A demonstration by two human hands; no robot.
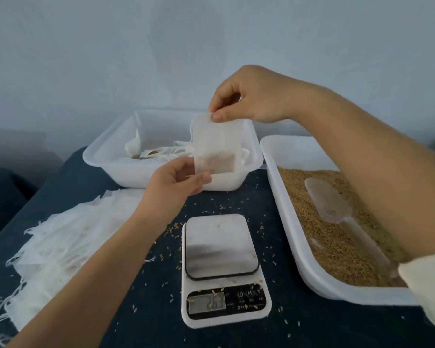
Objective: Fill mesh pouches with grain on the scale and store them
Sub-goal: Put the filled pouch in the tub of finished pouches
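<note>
Nearest the camera, the scale (224,270) sits on the bench with its platform bare. Above its far edge, over the storage tub (161,151), hangs a mesh pouch (215,144). The right hand (249,96) has a pinching grip on its top edge; the left hand (178,182) pinches a lower corner. Grain gathers at the bottom, so it probably handles light, limp and floppy; the upper hem seems the safest hold.

Below the left hand (176,182), open room is lying above the scale (220,247). The pouch pile (60,237) is crowding its left, the white bin (171,146) is standing just beyond, and the grain tray (281,197) is walling off the right.
</note>
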